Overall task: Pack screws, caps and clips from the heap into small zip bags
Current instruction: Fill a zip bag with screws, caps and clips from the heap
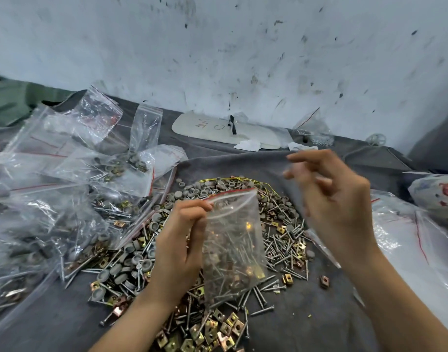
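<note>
Centre of dark grey cloth [309,323] blocked by loose heap of silver screws, grey round caps and brass square clips [281,240]. Left side shut off by pile of filled clear zip bags [53,199], its edge overlapping heap. Right edge lined with clear plastic bags [405,240]; crumpled printed bundle [436,196] behind them. Left hand [182,240] grips small clear red-strip zip bag [233,245] upright over heap middle. Right hand [337,199] raised beside it, fingers blurred; open gap between hands. Bare cloth free at front right, also in strip behind heap up to flat white board [218,128] by wall.
</note>
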`<act>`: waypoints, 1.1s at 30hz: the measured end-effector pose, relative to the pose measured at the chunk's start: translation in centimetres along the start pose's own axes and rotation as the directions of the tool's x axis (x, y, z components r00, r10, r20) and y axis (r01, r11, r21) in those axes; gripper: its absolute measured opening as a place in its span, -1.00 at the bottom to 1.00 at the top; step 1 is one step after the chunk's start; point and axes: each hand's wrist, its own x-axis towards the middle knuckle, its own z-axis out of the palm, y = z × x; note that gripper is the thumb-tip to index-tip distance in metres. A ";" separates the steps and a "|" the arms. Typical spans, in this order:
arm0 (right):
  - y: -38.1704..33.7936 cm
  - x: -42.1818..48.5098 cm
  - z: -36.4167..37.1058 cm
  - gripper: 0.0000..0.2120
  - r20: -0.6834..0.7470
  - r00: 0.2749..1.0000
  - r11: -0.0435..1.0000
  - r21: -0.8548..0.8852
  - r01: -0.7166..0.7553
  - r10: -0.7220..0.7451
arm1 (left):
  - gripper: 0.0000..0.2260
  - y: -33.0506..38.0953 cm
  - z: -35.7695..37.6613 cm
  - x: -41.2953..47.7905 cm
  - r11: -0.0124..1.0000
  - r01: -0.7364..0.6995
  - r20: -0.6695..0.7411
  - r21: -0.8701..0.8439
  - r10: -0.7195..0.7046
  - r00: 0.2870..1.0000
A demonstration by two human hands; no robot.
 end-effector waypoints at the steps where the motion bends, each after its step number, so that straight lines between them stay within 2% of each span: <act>1: 1.3 0.5 -0.1 -0.94 -0.037 0.993 0.993 0.030 -0.115 0.116 | -0.89 -0.1 -0.1 0.2 1.000 0.024 -0.025 0.016 -0.024 0.999; 3: 4.3 0.6 0.3 -0.85 0.001 0.943 0.941 -0.069 -0.331 0.332 | -0.92 -0.5 -0.2 0.5 0.996 0.041 -0.068 0.084 -0.035 0.997; 5: 7.0 -0.2 1.4 -0.83 0.124 0.871 0.867 -0.235 -0.439 0.475 | -0.88 -0.9 -0.5 0.7 0.983 0.071 -0.105 0.167 -0.053 0.993; 7: 8.7 -1.3 3.1 -0.82 0.226 0.831 0.842 -0.330 -0.426 0.509 | -0.84 -1.5 -0.8 0.7 0.965 0.117 -0.138 0.233 -0.086 0.987; 10: 10.2 -2.3 5.1 -0.79 0.323 0.780 0.834 -0.343 -0.432 0.537 | -0.85 -2.2 -1.0 0.7 0.945 0.172 -0.144 0.279 -0.136 0.980; 12: 10.8 -2.3 5.9 -0.72 0.400 0.729 0.804 -0.480 -0.350 0.556 | -0.85 -2.4 -1.1 0.6 0.939 0.174 -0.126 0.297 -0.142 0.982; 14: 11.2 -2.3 6.3 -0.73 0.431 0.692 0.773 -0.561 -0.297 0.579 | -0.85 -2.5 -1.2 0.6 0.940 0.160 -0.113 0.303 -0.131 0.985; 17: 11.5 -2.3 6.2 -0.87 0.411 0.713 0.765 -0.582 -0.274 0.568 | -0.82 -2.5 -1.2 0.6 0.948 0.155 -0.105 0.279 -0.131 0.986; 21: 11.9 -2.7 5.5 -0.90 0.357 0.719 0.754 -0.555 -0.351 0.597 | -0.76 -2.4 -1.2 0.6 0.962 0.118 -0.082 0.246 -0.101 0.992; 26: 12.2 -3.3 5.3 -0.80 0.300 0.717 0.754 -0.460 -0.469 0.629 | -0.76 -2.0 -1.0 0.8 0.965 0.066 -0.088 0.255 -0.045 0.995; 30: 12.1 -3.7 5.2 -0.79 0.183 0.774 0.776 -0.351 -0.524 0.606 | -0.83 -1.5 -0.7 0.7 0.962 -0.036 -0.084 0.271 0.061 0.995; 33: 12.0 -3.3 4.9 -0.76 0.190 0.749 0.764 -0.299 -0.572 0.635 | -0.88 -1.5 -0.6 0.5 0.981 -0.052 -0.045 0.188 0.062 0.997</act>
